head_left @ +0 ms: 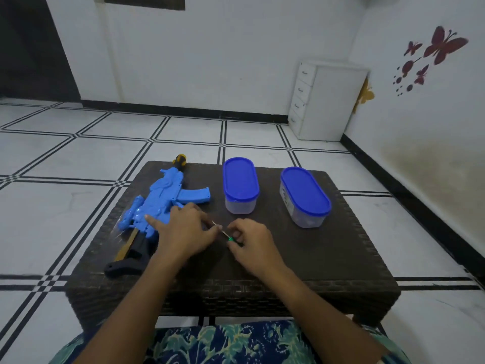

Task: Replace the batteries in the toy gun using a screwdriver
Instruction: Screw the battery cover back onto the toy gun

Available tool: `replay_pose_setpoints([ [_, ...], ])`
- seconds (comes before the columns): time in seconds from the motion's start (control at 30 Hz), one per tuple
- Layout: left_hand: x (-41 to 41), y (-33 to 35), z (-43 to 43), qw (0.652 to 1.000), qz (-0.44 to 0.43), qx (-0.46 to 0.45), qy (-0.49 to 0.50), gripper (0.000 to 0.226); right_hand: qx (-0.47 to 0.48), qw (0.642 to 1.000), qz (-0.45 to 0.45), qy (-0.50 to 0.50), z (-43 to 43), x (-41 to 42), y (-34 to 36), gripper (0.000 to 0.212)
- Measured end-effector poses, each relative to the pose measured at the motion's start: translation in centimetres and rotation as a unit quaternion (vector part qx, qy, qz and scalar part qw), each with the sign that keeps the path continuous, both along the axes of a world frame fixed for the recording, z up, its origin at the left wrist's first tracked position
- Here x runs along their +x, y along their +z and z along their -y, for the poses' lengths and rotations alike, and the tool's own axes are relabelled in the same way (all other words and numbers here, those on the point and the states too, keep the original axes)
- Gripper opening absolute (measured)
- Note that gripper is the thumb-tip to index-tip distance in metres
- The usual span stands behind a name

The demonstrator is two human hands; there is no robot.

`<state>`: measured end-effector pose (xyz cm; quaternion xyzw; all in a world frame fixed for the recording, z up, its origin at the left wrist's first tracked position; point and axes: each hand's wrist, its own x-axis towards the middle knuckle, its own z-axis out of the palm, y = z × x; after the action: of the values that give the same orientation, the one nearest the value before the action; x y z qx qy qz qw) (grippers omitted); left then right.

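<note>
A blue toy gun (162,198) with a black stock lies on the left of the dark woven table (328,258), its orange-black muzzle pointing away. My left hand (183,232) rests on the gun's lower body, index finger stretched over the blue plastic, thumb and fingers near the metal shaft. A small screwdriver (225,233) with a green handle lies between my hands. My right hand (249,243) pinches its green handle. The tip is hidden under my left hand.
Two clear tubs with blue lids stand on the table: one (240,183) at the centre back, one (304,195) to the right. A white drawer cabinet (325,101) stands by the far wall. My patterned lap (231,342) is at the table's near edge.
</note>
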<state>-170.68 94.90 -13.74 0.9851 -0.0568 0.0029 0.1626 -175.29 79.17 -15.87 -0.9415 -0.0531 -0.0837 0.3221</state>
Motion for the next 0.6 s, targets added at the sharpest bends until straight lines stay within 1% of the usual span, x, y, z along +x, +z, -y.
replay_pose_setpoints([
  [0.07,-0.2,-0.2,1.5,1.0,0.012,0.021,0.015,0.04,-0.005,1.0,0.005,0.004,0.3,-0.1,0.0,0.019],
  [0.13,-0.2,-0.7,2.6,0.996,0.033,0.075,0.026,0.049,-0.001,1.0,0.006,-0.002,0.9,-0.1,0.0,0.014],
  [0.2,-0.1,-1.1,3.5,0.994,0.036,0.092,0.036,0.055,-0.004,1.0,0.009,-0.014,1.7,-0.2,0.0,0.011],
  [0.27,0.1,-1.1,4.2,0.995,0.028,0.091,0.043,0.05,0.002,0.999,0.021,-0.024,2.4,0.0,0.0,0.011],
  [0.33,0.0,-1.1,4.8,0.995,0.029,0.085,0.042,0.042,0.038,0.998,0.036,-0.035,3.1,0.3,-0.1,0.013],
  [0.4,0.0,-0.9,5.3,0.995,0.038,0.077,0.045,0.041,0.072,0.995,0.055,-0.044,3.5,0.9,-0.1,0.013],
  [0.43,0.0,-0.9,5.5,0.995,0.04,0.078,0.048,0.042,0.078,0.993,0.072,-0.051,3.5,1.3,-0.1,0.012],
  [0.5,0.1,-0.9,5.9,0.994,0.039,0.08,0.055,0.044,0.086,0.982,0.142,-0.086,3.3,1.9,0.1,0.012],
  [0.53,0.2,-1.0,6.1,0.995,0.037,0.078,0.058,0.044,0.086,0.972,0.186,-0.113,3.2,2.3,0.3,0.018],
  [0.57,0.4,-1.1,6.1,0.995,0.034,0.073,0.061,0.043,0.076,0.964,0.216,-0.137,3.1,2.7,0.5,0.029],
  [0.6,0.5,-1.2,6.2,0.995,0.032,0.066,0.062,0.041,0.059,0.962,0.219,-0.15,3.0,3.1,0.7,0.042],
])
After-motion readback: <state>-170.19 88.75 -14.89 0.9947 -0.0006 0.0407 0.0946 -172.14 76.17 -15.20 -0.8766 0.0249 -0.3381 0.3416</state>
